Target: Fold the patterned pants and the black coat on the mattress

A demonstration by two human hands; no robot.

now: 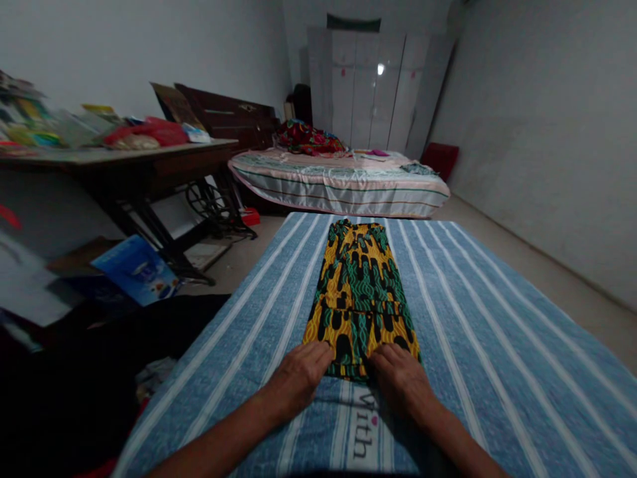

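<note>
Under left hand [297,380], right hand [404,380], cloth [359,285] edge hides.

The single head-worn camera sits above the near end of the blue-and-white striped cotton bedspread [497,318] and faces forward and down along its length. Both forearms enter from the bottom edge, and the left hand [298,378] and right hand [403,382] lie close below the lens. The folded yellow, green and black patterned cloth [361,292] runs straight away from the lens on the centre line, at close range. The wide field also takes in the dark wooden table [149,156] at left, the pale striped mattress [338,182] beyond the bedspread, and the glossy white wardrobe [373,93] at the far wall.
</note>
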